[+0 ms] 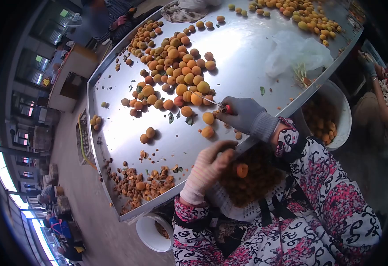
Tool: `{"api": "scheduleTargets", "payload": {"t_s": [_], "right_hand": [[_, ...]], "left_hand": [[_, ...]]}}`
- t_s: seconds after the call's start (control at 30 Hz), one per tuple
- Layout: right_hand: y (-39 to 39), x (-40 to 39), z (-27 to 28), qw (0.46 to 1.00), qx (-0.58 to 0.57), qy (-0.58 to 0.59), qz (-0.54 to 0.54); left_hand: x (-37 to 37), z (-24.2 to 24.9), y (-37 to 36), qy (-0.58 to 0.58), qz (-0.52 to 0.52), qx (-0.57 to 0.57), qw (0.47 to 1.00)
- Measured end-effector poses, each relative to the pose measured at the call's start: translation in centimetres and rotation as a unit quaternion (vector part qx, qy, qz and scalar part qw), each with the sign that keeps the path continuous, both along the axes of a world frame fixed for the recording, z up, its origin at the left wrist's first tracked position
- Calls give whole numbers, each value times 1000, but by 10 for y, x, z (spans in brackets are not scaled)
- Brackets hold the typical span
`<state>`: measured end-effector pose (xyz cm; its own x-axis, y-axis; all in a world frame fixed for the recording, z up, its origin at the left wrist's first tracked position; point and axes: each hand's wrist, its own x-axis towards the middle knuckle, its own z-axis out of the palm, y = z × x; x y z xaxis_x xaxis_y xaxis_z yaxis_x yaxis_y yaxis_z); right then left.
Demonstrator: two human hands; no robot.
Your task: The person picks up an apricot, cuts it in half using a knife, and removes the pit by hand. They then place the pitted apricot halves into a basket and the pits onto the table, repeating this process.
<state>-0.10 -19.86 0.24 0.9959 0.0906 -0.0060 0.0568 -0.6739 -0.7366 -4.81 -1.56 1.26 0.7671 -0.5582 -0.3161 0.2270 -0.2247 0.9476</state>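
My right hand (249, 117), in a grey glove, is closed round a small knife (208, 100) with a red handle, its thin blade pointing to the pile of apricots (172, 62) on the metal table. Two single apricots (207, 131) lie just below the blade. My left hand (209, 168), in a pale striped glove, hangs over the table's near edge with fingers apart and nothing in them. Just off its fingertips is an apricot half (242, 170), over a white basket (220, 201) of blurred brownish-orange fruit at my lap.
Scraps and pits (143, 184) lie at the table's left corner. White buckets stand by the near edge, one (149, 237) left and one (345, 119) right, with apricot pieces inside. A plastic bag (298, 55) lies on the table (242, 48). Another person's gloved hand (367, 64) is at right.
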Motion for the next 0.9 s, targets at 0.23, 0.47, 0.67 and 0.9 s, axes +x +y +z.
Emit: {"api": "scheduleTargets", "payload": {"t_s": [0.23, 0.47, 0.67, 0.9], "right_hand": [[6, -3, 10, 997, 59, 39, 16], [6, -5, 2, 985, 148, -90, -15], [2, -16, 5, 979, 193, -49, 51], [12, -25, -2, 967, 225, -41, 110]], "left_hand": [[38, -36, 7, -350, 92, 437, 824], [52, -50, 0, -376, 54, 486, 787], [28, -11, 6, -24, 184, -143, 972], [22, 5, 10, -15, 181, -149, 972]]}}
